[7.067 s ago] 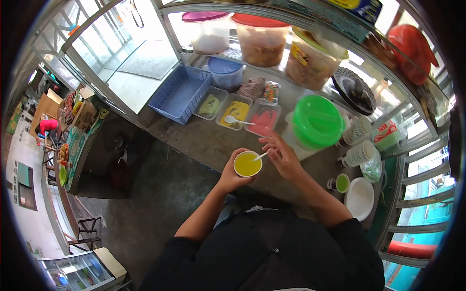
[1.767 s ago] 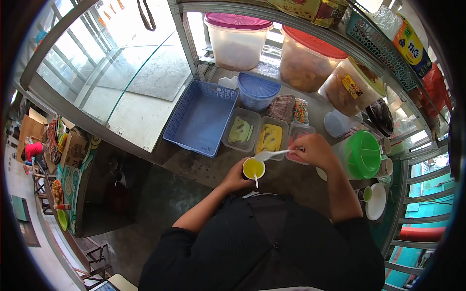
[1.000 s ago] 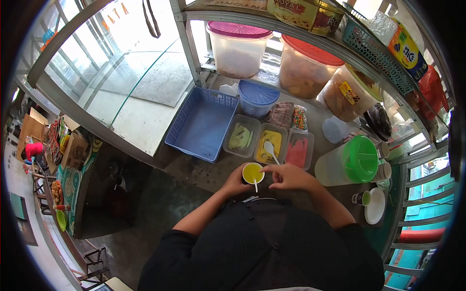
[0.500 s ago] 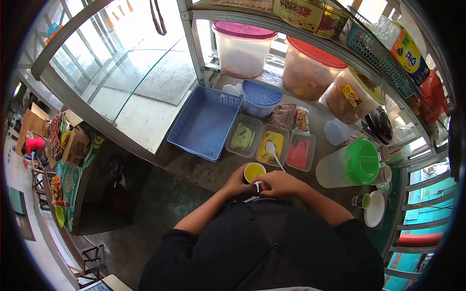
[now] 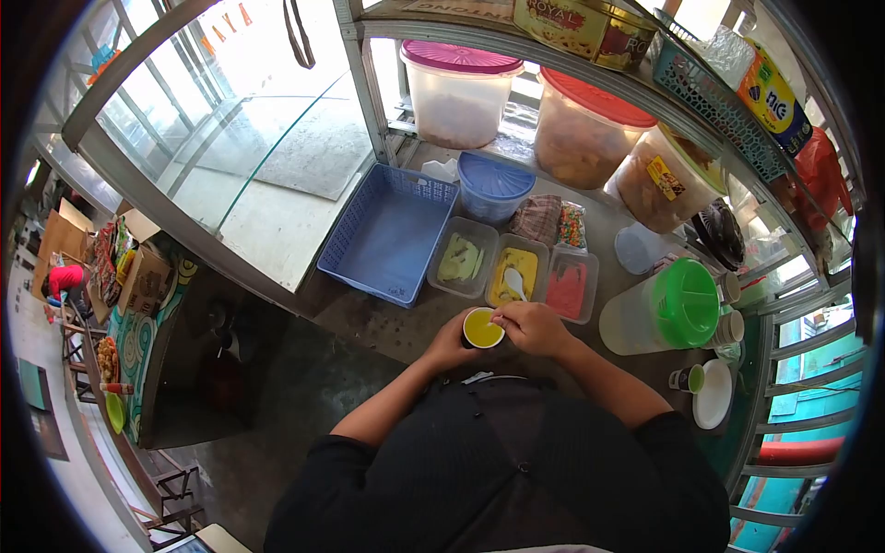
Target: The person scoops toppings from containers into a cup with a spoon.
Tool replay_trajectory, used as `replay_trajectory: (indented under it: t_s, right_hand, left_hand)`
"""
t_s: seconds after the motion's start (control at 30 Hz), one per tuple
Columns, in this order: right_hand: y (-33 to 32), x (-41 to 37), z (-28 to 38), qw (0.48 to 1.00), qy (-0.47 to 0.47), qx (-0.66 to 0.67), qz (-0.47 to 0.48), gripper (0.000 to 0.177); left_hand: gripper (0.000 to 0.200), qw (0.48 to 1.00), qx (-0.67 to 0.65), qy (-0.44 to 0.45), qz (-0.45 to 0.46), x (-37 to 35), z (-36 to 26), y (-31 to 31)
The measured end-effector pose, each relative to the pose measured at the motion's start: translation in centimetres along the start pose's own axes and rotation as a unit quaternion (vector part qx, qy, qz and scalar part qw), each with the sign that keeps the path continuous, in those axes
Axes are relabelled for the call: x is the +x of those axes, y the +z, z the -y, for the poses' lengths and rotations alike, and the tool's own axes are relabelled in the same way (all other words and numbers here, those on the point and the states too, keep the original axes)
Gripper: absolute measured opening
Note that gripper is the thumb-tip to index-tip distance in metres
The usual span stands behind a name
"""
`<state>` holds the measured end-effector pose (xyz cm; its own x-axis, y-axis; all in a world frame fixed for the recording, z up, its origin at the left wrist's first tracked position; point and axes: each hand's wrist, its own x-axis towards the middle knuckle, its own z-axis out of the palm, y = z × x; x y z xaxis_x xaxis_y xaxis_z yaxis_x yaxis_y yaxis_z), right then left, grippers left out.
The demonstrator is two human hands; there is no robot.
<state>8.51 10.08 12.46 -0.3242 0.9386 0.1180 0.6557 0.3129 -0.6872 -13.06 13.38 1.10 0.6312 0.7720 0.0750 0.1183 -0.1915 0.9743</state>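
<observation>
The left hand (image 5: 450, 345) is wrapped around a small cup (image 5: 483, 328) of yellow drink and holds it tight; the cup sits at the near edge of the counter (image 5: 387, 324), right in front of the person; the right hand (image 5: 535, 329) is just beside it, with its fingertips (image 5: 501, 320) bunched over the cup's rim; I cannot tell if they pinch anything.

Both arms come up from the bottom, elbows bent, and the hands meet at the cup; the right hand lies palm down.

Just behind the cup stand three clear tubs in a row: a green tub (image 5: 458, 259), a yellow tub (image 5: 516, 263) with a white spoon (image 5: 513, 281) in it, and a red tub (image 5: 568, 288); a blue basket (image 5: 387, 230) is left of them; a jug with a green lid (image 5: 676, 309) is to the right.

On the top shelf a gold tin (image 5: 576, 20) says "ROYAL"; a big tub (image 5: 659, 184) has a yellow and red label too small to read.
</observation>
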Motion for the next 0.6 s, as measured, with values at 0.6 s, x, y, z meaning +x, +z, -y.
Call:
replay_trajectory:
  t_s: [0.6]
  right_hand:
    - [1.5,-0.4,0.2,0.998,-0.023,0.005,-0.057,0.017]
  left_hand:
    - [0.081,1.0,-0.003,0.017,-0.013,-0.3,0.7,0.1]
